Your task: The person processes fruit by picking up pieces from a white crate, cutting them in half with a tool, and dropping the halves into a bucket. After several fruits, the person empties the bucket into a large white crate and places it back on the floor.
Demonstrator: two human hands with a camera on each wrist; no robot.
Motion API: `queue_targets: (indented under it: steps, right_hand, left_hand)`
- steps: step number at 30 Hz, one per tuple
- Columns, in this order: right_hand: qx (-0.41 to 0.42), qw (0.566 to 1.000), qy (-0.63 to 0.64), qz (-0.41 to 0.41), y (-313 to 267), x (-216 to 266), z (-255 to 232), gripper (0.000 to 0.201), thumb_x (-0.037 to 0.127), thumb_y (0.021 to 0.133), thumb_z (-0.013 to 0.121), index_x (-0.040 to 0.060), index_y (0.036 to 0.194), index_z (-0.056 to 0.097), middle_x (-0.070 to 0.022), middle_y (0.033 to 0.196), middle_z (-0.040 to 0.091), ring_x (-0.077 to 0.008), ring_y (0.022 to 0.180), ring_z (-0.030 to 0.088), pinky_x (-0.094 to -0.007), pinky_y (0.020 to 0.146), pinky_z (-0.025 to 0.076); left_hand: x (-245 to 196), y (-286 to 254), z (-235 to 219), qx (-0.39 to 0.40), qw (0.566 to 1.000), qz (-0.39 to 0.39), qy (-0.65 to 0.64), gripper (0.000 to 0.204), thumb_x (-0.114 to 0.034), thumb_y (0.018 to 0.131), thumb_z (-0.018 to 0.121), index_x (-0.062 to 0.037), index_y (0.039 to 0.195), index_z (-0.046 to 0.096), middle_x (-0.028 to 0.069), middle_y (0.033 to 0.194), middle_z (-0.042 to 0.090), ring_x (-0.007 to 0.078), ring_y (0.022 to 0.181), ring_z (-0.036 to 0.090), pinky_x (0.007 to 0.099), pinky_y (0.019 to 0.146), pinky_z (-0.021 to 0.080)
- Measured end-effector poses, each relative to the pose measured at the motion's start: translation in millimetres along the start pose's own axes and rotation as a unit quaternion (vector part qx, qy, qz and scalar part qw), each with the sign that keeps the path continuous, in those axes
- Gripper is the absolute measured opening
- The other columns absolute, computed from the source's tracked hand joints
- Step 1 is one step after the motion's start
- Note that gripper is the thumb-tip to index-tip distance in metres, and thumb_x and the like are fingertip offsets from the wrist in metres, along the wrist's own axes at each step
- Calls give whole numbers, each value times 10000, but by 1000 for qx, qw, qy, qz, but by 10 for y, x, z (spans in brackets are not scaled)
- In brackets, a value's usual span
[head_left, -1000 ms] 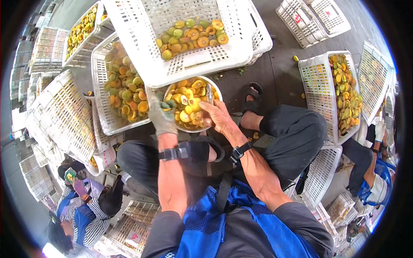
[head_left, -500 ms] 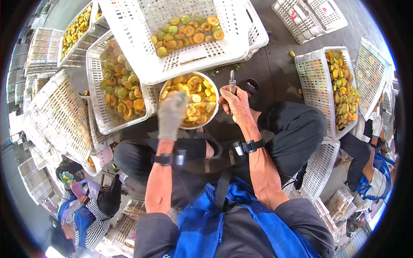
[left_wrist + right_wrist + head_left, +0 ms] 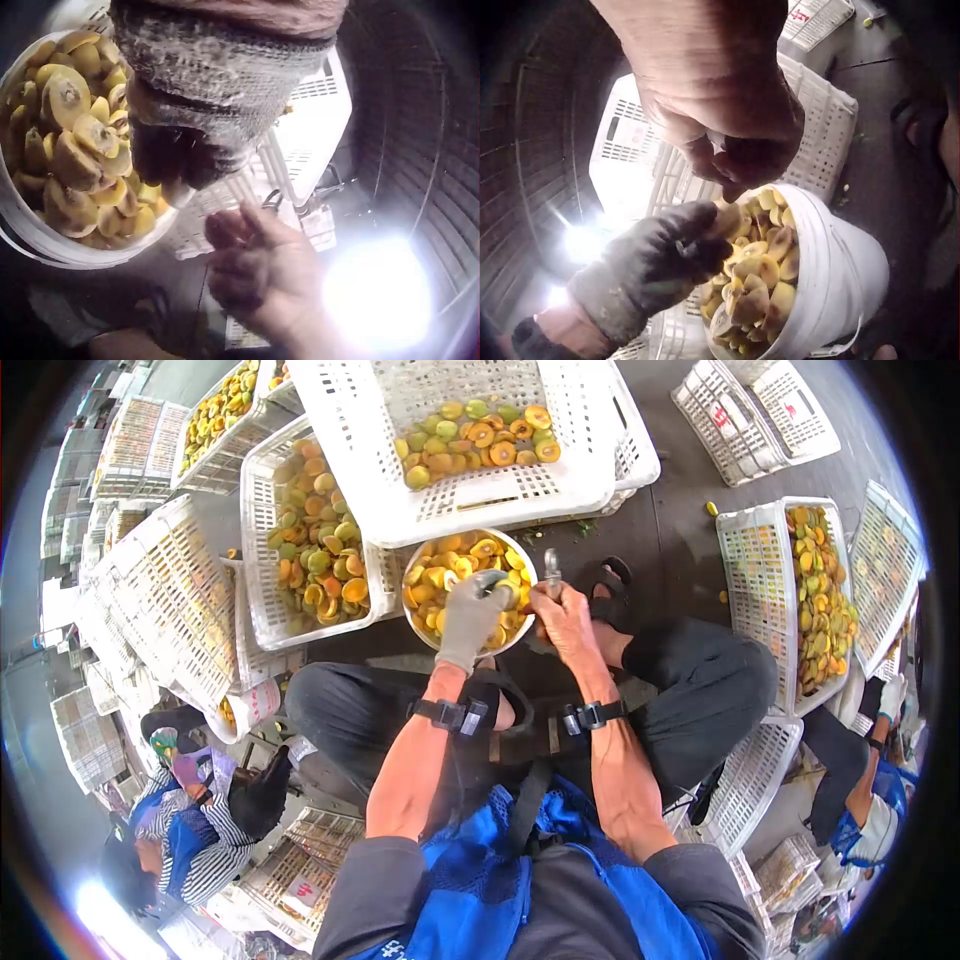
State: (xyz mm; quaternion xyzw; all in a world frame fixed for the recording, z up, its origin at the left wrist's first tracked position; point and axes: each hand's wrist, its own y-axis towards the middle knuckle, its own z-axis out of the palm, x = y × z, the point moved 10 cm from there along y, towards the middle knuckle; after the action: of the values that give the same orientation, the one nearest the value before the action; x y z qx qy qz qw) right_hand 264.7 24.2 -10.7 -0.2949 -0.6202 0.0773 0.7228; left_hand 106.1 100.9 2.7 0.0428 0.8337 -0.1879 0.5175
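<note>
Fruit half (image 3: pixel 731 219) sits at the fingers of the left hand (image 3: pixel 470 622), gloved, which appears to pinch it between thumb and fingers over the mouth of the white bucket (image 3: pixel 821 262); the glove hides much of it, so how it lies in the grip I cannot tell. Just to the right, the bare right hand (image 3: pixel 567 622) is curled round a metal tool (image 3: pixel 552 563) whose end sticks up on the far side, apart from the fruit. Half a second ago the glove was a blur over the left part of the bucket; now it has come across to the right part, near the right hand, which has stayed just off the bucket's right rim. My reading is that fruit and tool are within easy reach of each other again, with no cut visible at this instant. Below the glove, the bucket is heaped with yellow pieces. Beyond it on the far side, a tilted crate (image 3: pixel 480 510) holds a small pile of halves; fuller ones stand further out, a left crate (image 3: pixel 257 545) near the bucket and a right crate (image 3: pixel 755 580) well apart across the floor (image 3: pixel 655 560).
</note>
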Motion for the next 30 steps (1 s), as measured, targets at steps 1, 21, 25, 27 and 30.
queue_targets:
  steps: [1,21,25,27,30]
  right_hand:
    - [8,1000,-9,-6,-30,93,60,259,204,936,644,-51,960,679,-16,787,639,-101,722,577,-306,641,481]
    - [67,863,-416,-279,-440,-149,661,108,70,885,627,-34,909,608,-266,754,601,-459,727,634,-542,606,499]
    - [86,905,-368,-198,-453,-175,736,162,100,874,622,-48,888,559,-321,740,629,-519,762,637,-597,656,500]
    - [98,897,-400,-164,-438,-331,789,168,97,876,621,-58,906,561,-325,763,635,-524,765,636,-598,652,501]
    - [144,914,-325,-194,-433,-361,928,146,61,845,621,-74,817,572,-347,767,621,-532,766,635,-580,623,488]
  left_hand:
    - [-52,-7,-35,2,995,-42,-94,279,-115,904,700,31,1139,730,116,1039,763,178,863,707,296,814,558]
    - [574,-260,-101,-223,823,-188,-487,438,-419,1064,536,-36,1267,602,63,1027,691,161,807,678,302,682,582]
    - [648,-230,-231,-279,835,-180,-440,404,-428,1054,552,-51,954,658,47,659,633,158,547,608,292,537,532]
    - [619,-260,-284,-321,824,-152,-441,425,-421,1047,568,-48,864,659,48,611,602,150,532,589,278,511,505]
    - [597,-186,-347,-213,895,-140,-365,456,-396,1037,592,-41,757,651,41,593,580,131,517,561,268,494,476]
